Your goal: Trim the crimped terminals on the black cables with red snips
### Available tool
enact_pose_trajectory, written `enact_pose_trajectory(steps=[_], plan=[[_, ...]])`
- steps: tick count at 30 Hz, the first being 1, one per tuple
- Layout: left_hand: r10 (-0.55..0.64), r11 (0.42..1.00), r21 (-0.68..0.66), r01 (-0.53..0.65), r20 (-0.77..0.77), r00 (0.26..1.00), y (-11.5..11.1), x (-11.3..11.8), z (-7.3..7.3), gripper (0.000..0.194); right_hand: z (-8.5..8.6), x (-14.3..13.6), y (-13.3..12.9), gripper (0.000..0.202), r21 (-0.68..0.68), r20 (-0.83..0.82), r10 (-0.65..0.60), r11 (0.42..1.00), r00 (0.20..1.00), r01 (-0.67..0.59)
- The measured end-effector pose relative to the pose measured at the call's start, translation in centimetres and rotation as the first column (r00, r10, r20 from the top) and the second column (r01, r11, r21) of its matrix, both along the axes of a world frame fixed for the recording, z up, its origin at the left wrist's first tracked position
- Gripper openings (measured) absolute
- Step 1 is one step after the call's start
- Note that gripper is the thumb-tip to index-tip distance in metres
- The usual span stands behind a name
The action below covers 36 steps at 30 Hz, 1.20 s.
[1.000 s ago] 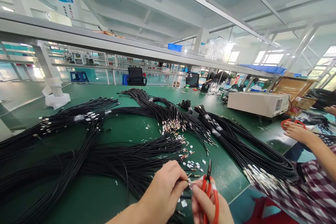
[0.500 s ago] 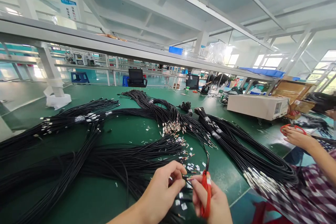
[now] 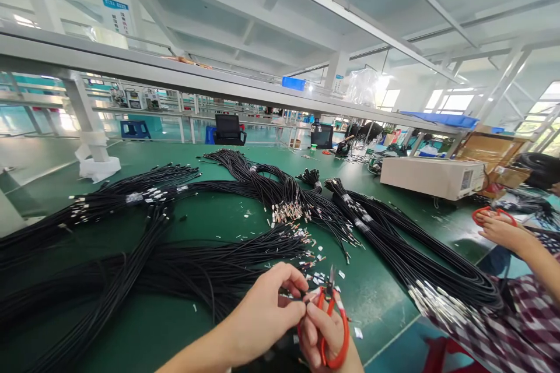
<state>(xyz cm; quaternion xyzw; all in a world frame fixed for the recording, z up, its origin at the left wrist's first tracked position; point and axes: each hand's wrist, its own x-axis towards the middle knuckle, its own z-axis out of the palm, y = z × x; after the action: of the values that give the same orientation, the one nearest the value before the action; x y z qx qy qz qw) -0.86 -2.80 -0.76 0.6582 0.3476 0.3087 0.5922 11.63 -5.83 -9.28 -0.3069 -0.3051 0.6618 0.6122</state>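
Note:
My left hand (image 3: pixel 262 310) pinches the end of a thin black wire near the table's front edge. My right hand (image 3: pixel 326 335) grips red-handled scissors (image 3: pixel 331 317), whose blades point up right beside my left fingertips. Both hands meet over the nearest bundle of black wires (image 3: pixel 184 271) with metal terminals. Small white label scraps (image 3: pixel 321 277) lie scattered on the green table (image 3: pixel 210 218) just beyond the hands.
Several more black wire bundles (image 3: pixel 394 245) fan across the table. A white box (image 3: pixel 431 176) stands at the back right. At the right, another person in a plaid sleeve (image 3: pixel 520 315) works with a hand (image 3: pixel 499 230) on red scissors. A shelf frame spans overhead.
My hands have drawn closer together and shifted slightly left. The scissors have turned and their handles now show open loops. The other person's hand has moved a little right.

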Motion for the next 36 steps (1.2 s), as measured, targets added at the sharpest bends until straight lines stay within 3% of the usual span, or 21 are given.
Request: enact_pose_trajectory(steps=[3,6,11,15,22,30,36], plan=[[-0.020,1.000,-0.022,0.018,-0.106,0.994,0.8,-1.1,1.4,0.018,0.0,-0.3,-0.3,0.049,0.051,0.058,0.097,0.994,0.994,-0.100],[-0.118,0.986,-0.125,0.110,-0.062,0.991,1.2,-1.8,2.0,0.019,0.7,-0.6,-0.9,0.046,0.044,0.132,0.074,0.996,0.988,-0.081],[-0.087,0.980,-0.178,0.089,0.016,0.996,1.2,-1.8,1.6,0.014,2.3,-0.1,-1.2,0.045,-0.011,0.347,0.082,0.996,0.934,-0.083],[-0.054,0.962,-0.262,0.078,0.099,0.994,1.1,-1.4,1.2,0.013,2.8,0.4,-1.1,0.050,-0.020,0.430,0.104,0.994,0.897,-0.106],[0.006,0.967,-0.255,0.026,0.126,0.992,1.3,-1.2,0.8,0.019,2.4,0.8,-1.1,0.042,-0.006,0.379,0.054,0.998,0.924,-0.056],[-0.015,0.965,-0.260,0.039,0.093,0.996,0.9,-0.7,0.9,0.023,3.2,0.7,-1.3,0.044,-0.045,0.374,0.028,0.999,0.927,-0.012],[-0.095,0.950,-0.286,0.124,0.112,0.989,1.1,-1.2,1.3,0.025,3.3,0.8,-1.3,0.046,-0.054,0.431,0.027,0.999,0.902,-0.004]])
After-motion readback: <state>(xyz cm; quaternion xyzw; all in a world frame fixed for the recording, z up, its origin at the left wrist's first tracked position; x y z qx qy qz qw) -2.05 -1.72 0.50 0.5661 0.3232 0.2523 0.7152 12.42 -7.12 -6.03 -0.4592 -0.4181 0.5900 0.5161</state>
